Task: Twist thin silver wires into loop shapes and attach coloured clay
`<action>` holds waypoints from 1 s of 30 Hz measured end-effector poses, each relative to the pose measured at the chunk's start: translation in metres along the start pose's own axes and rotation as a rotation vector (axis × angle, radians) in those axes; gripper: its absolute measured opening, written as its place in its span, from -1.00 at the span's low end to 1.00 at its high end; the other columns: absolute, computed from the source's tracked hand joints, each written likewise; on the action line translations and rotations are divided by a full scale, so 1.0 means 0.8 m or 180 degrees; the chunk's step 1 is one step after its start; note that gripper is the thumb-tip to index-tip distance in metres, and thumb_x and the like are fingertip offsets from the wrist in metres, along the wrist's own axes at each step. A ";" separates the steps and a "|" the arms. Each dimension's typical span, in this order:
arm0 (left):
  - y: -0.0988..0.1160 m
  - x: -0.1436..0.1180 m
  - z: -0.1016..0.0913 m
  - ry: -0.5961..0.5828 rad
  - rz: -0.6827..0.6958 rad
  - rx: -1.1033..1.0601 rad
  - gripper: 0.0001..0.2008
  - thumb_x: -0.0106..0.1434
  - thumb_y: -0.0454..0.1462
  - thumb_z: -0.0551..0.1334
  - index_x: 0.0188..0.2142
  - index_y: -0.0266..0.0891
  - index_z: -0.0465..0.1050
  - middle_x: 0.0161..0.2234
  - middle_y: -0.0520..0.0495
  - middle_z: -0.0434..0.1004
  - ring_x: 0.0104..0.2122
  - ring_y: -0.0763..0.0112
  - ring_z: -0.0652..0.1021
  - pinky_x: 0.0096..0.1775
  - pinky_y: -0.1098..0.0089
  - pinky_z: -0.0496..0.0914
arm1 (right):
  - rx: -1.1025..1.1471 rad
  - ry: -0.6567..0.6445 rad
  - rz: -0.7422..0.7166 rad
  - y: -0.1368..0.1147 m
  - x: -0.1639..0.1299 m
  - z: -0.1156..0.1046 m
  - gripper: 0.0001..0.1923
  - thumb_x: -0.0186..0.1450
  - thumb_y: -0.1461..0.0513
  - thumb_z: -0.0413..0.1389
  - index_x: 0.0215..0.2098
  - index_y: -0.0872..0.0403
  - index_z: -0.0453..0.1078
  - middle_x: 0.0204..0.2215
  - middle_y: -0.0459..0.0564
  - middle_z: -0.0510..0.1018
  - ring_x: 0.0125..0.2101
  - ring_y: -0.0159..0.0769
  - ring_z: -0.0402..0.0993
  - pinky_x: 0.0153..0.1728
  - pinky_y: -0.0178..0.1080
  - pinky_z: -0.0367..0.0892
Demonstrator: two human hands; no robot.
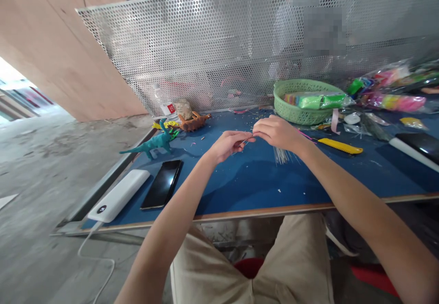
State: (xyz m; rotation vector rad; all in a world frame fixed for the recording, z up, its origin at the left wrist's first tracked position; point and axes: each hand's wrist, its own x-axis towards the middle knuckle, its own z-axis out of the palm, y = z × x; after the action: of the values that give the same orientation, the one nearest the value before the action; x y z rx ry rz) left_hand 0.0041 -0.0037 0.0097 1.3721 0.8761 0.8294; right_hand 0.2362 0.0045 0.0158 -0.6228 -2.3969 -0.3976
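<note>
Wire point(244, 142), one thin strand, hangs in the air above the middle of the counter point(240, 189), and both hands are at it! On the near-touching tips, look: the right hand point(274, 131) has its fingers pinched together at the strand's far end, no gap to speak of, while the left hand point(229, 146) closes more loosely, fingers stretched forward and thumb tucked beneath, the strand seeming to run between them. The exact contact is too small to make out.

Good form here, I'd judge, is a light pinch close to the working point: steady with the left, let the right do the fine moves, because so slim a strand probably bends if squeezed or pulled off line. Forearms low, wrists quiet, that's the way.

And the look of it? Hair-slim, slightly reddish against the blue, slanting down from the right fingertips towards the left palm. Just below the right hand, a loose sheaf point(282, 156) of pale, silvery strands fans across the counter, the yellow knife point(339, 146) farther right.
</note>
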 end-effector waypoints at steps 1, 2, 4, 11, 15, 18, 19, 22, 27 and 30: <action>0.001 -0.001 -0.001 -0.0075 -0.0016 -0.0073 -0.63 0.16 -0.13 0.46 -0.10 -0.31 0.68 -0.09 -0.27 0.65 -0.47 0.60 0.36 -0.44 0.50 0.30 | -0.0059 0.0052 0.0004 0.001 0.000 -0.001 -0.71 0.55 0.21 -0.03 -0.15 0.07 0.53 -0.13 0.07 0.67 -0.22 -0.23 0.53 -0.16 -0.14 0.23; 0.001 -0.001 -0.001 -0.0116 0.0010 -0.0095 -0.63 0.16 -0.13 0.47 -0.10 -0.30 0.68 -0.07 -0.27 0.65 -0.47 0.61 0.37 -0.43 0.50 0.31 | -0.0105 0.0094 0.0007 0.001 -0.001 -0.001 -0.71 0.55 0.22 -0.03 -0.16 0.06 0.54 -0.13 0.06 0.67 -0.21 -0.23 0.53 -0.16 -0.14 0.23; 0.000 -0.001 -0.002 -0.0095 0.0106 -0.0062 -0.64 0.17 -0.13 0.48 -0.10 -0.29 0.69 -0.08 -0.25 0.65 -0.47 0.65 0.37 -0.44 0.53 0.30 | -0.0140 0.0149 0.0004 0.002 -0.001 -0.002 -0.71 0.55 0.21 -0.02 -0.18 0.05 0.54 -0.15 0.05 0.67 -0.22 -0.23 0.53 -0.17 -0.14 0.22; 0.001 -0.002 0.006 0.0024 -0.0114 -0.0497 -0.71 0.19 -0.25 0.48 -0.09 -0.27 0.69 0.00 -0.25 0.64 -0.48 0.66 0.36 -0.46 0.55 0.34 | -0.0008 0.0214 0.0126 0.003 0.001 -0.002 -0.74 0.53 0.25 0.00 -0.23 0.06 0.52 -0.21 0.04 0.67 -0.22 -0.21 0.53 -0.16 -0.12 0.24; 0.006 -0.005 0.013 0.0128 -0.0154 -0.0605 -0.75 0.20 -0.27 0.46 -0.11 -0.23 0.70 0.04 -0.23 0.62 -0.48 0.65 0.36 -0.51 0.55 0.28 | -0.0110 0.0269 0.0178 0.004 0.001 -0.004 -0.72 0.53 0.22 0.00 -0.25 0.06 0.52 -0.24 0.04 0.67 -0.22 -0.20 0.52 -0.17 -0.11 0.23; 0.006 -0.005 0.015 0.0122 -0.0101 -0.0705 -0.74 0.19 -0.28 0.46 -0.09 -0.18 0.70 0.03 -0.20 0.63 -0.49 0.67 0.33 -0.52 0.54 0.22 | -0.0123 0.0310 0.0182 0.005 0.000 -0.006 -0.73 0.53 0.22 0.01 -0.25 0.05 0.52 -0.26 0.04 0.66 -0.23 -0.19 0.51 -0.18 -0.10 0.22; 0.005 -0.005 0.016 0.0100 -0.0067 -0.0753 -0.73 0.18 -0.28 0.46 -0.09 -0.18 0.70 0.02 -0.19 0.63 -0.49 0.67 0.33 -0.51 0.53 0.21 | -0.0133 0.0330 0.0190 0.005 0.000 -0.007 -0.74 0.53 0.22 0.01 -0.25 0.05 0.51 -0.26 0.04 0.65 -0.23 -0.18 0.51 -0.18 -0.10 0.22; 0.001 -0.003 0.018 0.0055 0.0025 -0.0906 -0.70 0.16 -0.29 0.47 -0.07 -0.18 0.69 0.01 -0.17 0.63 -0.48 0.68 0.32 -0.46 0.53 0.25 | -0.0233 0.0347 0.0206 0.005 0.000 -0.010 -0.72 0.53 0.21 0.00 -0.26 0.05 0.50 -0.27 0.04 0.64 -0.23 -0.18 0.48 -0.18 -0.09 0.20; -0.005 -0.001 0.020 -0.0026 0.0101 -0.0997 -0.64 0.14 -0.27 0.49 -0.04 -0.16 0.67 0.05 -0.16 0.59 -0.39 0.61 0.40 -0.31 0.48 0.36 | -0.0378 0.0272 0.0217 0.003 0.001 -0.011 -0.69 0.54 0.21 -0.04 -0.27 0.07 0.49 -0.30 0.07 0.61 -0.25 -0.16 0.43 -0.18 -0.07 0.18; -0.006 0.000 0.020 0.0023 0.0205 -0.0945 -0.62 0.13 -0.26 0.50 -0.03 -0.17 0.66 0.00 -0.14 0.59 -0.35 0.59 0.43 -0.27 0.47 0.37 | -0.0467 0.0286 0.0231 0.001 0.003 -0.009 -0.65 0.55 0.19 -0.07 -0.28 0.08 0.48 -0.32 0.08 0.59 -0.28 -0.16 0.40 -0.20 -0.08 0.17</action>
State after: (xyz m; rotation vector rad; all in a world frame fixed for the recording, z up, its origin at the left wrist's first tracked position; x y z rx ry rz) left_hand 0.0187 -0.0111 0.0047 1.1414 0.6854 0.9728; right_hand 0.2385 0.0029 0.0231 -0.7391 -2.2671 -0.5619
